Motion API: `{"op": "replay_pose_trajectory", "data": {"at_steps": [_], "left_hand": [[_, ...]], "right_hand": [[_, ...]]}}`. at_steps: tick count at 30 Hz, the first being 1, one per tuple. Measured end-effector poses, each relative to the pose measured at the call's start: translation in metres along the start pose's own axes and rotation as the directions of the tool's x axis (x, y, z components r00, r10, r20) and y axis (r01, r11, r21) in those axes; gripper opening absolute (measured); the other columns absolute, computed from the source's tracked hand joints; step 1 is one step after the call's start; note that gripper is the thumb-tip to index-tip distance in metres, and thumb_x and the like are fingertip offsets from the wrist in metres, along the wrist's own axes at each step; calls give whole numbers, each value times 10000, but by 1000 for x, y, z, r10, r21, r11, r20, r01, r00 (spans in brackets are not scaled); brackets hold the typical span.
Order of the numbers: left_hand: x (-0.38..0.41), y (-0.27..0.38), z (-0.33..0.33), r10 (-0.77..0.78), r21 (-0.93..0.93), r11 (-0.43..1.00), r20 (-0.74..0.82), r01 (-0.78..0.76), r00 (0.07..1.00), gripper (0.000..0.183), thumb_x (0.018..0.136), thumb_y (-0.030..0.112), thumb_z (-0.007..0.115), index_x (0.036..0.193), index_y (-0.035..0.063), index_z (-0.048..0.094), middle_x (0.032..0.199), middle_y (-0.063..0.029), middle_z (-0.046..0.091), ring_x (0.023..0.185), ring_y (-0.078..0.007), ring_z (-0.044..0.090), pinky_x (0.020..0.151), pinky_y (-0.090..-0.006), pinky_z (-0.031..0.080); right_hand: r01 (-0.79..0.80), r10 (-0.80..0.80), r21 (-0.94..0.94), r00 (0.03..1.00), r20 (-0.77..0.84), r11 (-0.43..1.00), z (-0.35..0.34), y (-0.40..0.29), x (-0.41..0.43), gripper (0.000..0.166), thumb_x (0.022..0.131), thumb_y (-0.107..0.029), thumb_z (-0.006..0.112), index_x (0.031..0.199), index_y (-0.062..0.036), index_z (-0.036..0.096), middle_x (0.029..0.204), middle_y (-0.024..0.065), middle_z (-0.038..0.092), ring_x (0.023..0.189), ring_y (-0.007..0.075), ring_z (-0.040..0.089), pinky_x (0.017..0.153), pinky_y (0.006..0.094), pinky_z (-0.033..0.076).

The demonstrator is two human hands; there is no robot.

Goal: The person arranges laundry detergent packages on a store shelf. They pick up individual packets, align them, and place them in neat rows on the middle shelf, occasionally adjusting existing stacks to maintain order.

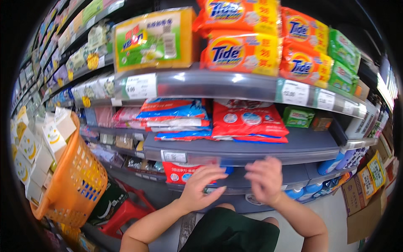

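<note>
Both hands hover before a store shelf with nothing in them. My left hand point(203, 187) has its thumb apart from its fingers, in front of a red detergent bag point(176, 173) on a lower shelf. My right hand point(266, 179) is blurred, its fingers loosely bent and spread. Above the hands, a red detergent bag point(248, 118) lies on the middle shelf point(308, 141), beside a stack of blue, red and white detergent bags point(176, 110). A small green soap box point(298, 116) stands to their right.
Tide soap packs point(242, 53) and a yellow soap pack point(154, 41) fill the upper shelf. On the left, an orange plastic basket point(75, 176) of white cartons rests by a red stool point(132, 214). An opened cardboard box point(365, 201) stands at right, near blue bottles point(310, 192).
</note>
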State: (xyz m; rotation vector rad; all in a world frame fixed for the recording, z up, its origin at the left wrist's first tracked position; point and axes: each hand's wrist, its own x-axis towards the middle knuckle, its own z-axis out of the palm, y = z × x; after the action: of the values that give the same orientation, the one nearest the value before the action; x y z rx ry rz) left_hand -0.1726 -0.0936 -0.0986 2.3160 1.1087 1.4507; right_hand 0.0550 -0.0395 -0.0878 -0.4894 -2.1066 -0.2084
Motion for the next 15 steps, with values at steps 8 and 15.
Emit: {"op": "replay_pose_trajectory", "data": {"at_steps": [8,15], "left_hand": [[-129,-94,-11,-681,-476,724,-378,500,627,292,805,-18,591,1072,51,493,981,-22,557,889,-95,532,764,-228,447],[-121,-147,-31,-770,-476,621,-222,623,598,584,764,131,700,1238,29,374,1202,-116,465,1080,-190,468,879,-327,418]], "right_hand": [[-587,513,371,810,285,720,120,-14,-60,420,709,-43,667,1098,-9,509,1096,137,552,950,266,562,768,336,474],[-851,759,400,500,418,340,188,3,-62,575,686,-228,764,1105,40,474,1060,154,573,946,226,569,765,342,483]]}}
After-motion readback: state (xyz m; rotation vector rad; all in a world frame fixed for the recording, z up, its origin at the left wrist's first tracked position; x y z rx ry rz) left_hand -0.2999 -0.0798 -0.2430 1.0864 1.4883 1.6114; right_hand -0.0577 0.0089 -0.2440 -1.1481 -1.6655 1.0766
